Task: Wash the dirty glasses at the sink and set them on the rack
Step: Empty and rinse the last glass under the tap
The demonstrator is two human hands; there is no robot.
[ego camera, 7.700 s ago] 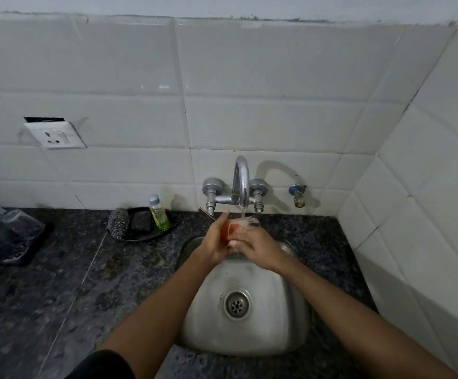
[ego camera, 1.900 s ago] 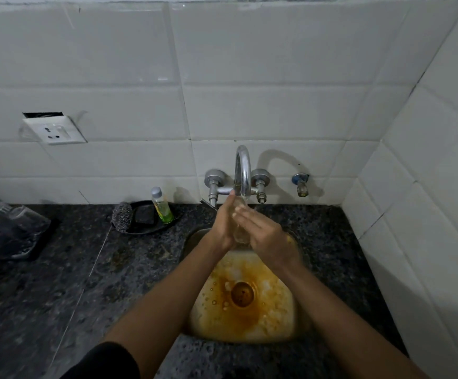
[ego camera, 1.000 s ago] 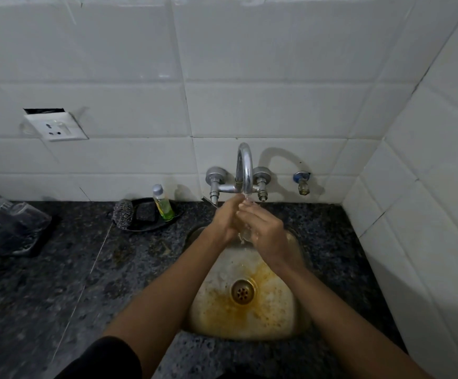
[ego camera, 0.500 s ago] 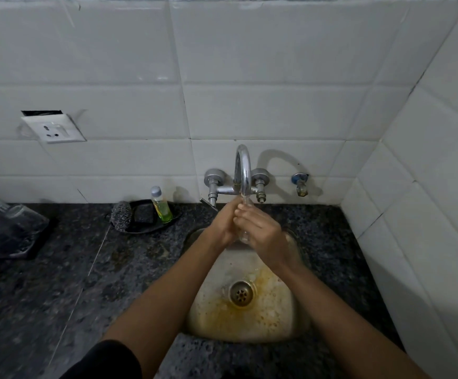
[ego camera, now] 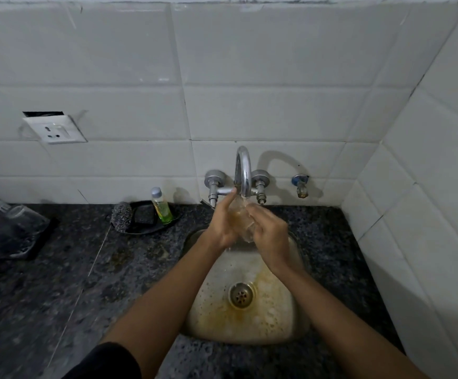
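Note:
A clear glass (ego camera: 241, 218) with a brownish tint inside is held under the running chrome tap (ego camera: 243, 170), above the steel sink (ego camera: 297, 318). My left hand (ego camera: 222, 222) grips its left side. My right hand (ego camera: 270, 236) wraps round its right side, fingers over the rim. Most of the glass is hidden between the hands. Orange-brown residue streaks the sink floor around the drain (ego camera: 241, 295). Upturned clear glasses (ego camera: 17, 217) stand on a dark rack (ego camera: 35, 246) at the far left.
A black dish (ego camera: 144, 218) left of the sink holds a steel scrubber (ego camera: 121, 216) and a small green soap bottle (ego camera: 161, 205). A wall socket (ego camera: 54, 129) sits on the white tiles. A tiled wall closes the right side. Dark granite counter (ego camera: 85, 283) surrounds the sink.
The orange liquid that filled the glass went into the sink and has been washing away. The hands have stayed at the tap, shifting slightly around the glass.

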